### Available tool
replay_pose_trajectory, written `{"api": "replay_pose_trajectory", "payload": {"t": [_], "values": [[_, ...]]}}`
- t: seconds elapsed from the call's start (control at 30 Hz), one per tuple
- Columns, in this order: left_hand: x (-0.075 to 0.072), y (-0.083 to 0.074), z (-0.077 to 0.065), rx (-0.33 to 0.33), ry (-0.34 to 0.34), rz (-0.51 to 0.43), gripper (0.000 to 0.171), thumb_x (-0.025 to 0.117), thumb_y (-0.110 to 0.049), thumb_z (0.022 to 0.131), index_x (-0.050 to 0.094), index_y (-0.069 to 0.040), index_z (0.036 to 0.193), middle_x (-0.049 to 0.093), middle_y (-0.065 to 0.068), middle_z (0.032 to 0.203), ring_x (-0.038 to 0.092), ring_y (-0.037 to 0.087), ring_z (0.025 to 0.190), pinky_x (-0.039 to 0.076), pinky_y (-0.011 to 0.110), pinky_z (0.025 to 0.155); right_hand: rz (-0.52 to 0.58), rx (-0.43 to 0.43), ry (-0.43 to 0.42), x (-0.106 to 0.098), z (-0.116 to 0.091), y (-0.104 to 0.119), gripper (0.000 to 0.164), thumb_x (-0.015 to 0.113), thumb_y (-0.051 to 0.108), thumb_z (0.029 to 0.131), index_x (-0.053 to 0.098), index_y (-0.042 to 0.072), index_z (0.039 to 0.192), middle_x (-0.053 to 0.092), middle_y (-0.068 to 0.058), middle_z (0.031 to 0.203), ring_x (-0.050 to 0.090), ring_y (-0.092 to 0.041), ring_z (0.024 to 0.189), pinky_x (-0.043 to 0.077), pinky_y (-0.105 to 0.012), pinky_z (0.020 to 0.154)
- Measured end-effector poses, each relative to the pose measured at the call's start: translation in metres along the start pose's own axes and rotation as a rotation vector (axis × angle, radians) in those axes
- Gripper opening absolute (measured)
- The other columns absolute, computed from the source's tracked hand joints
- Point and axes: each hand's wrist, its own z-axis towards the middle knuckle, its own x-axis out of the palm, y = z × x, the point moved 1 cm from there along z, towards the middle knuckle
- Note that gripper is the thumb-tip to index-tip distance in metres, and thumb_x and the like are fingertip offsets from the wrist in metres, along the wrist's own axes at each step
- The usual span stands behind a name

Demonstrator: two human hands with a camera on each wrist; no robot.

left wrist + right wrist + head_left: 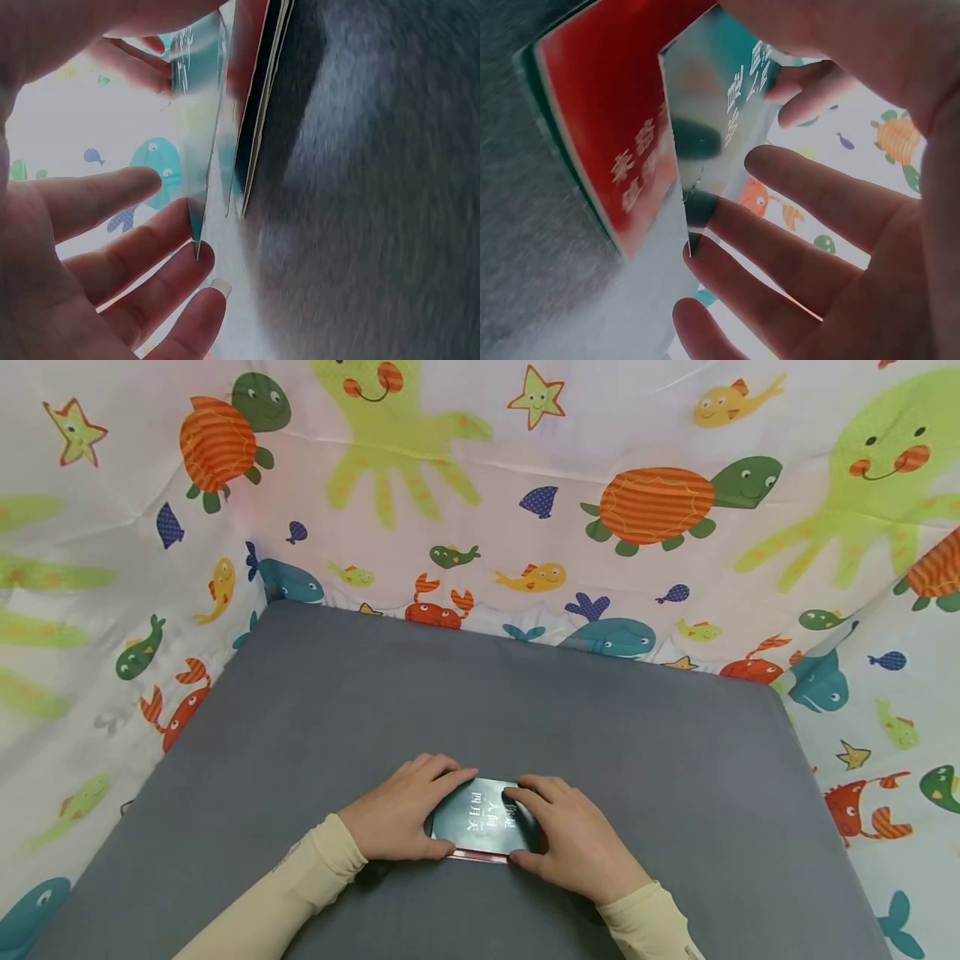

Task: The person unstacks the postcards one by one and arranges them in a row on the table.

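Both hands hold a glossy dark green card (453, 821) with white Chinese characters, low over the grey surface. My left hand (401, 814) grips its left side, thumb at the near edge and fingers toward the far edge. On the opposite side my right hand (577, 839) grips it the same way. Beneath lies a red card (592, 90) with pale characters, apart from the green one; only a thin red strip shows in the head view. Under the red card, the right wrist view shows a dark green edge (534, 90). The left wrist view shows the held card (196, 142) edge-on.
A grey padded surface (450, 693) spreads around the hands. Fabric walls (480, 468) printed with sea animals rise at the back, left and right.
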Motion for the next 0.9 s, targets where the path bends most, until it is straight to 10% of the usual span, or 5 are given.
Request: {"api": "replay_pose_trajectory", "payload": {"t": [0.9], "values": [[-0.119, 0.172, -0.023, -0.453, -0.006, -0.103, 0.107, 0.08, -0.007, 0.081, 0.025, -0.011, 0.173, 0.023, 0.012, 0.177, 0.034, 0.038, 0.154, 0.044, 0.055, 0.114, -0.121, -0.069, 0.058, 0.037, 0.244, 0.086, 0.062, 0.077, 0.052, 0.095, 0.066, 0.02, 0.147, 0.061, -0.007, 0.155, 0.059, -0.027, 0.14, 0.058, -0.047, 0.109]]}}
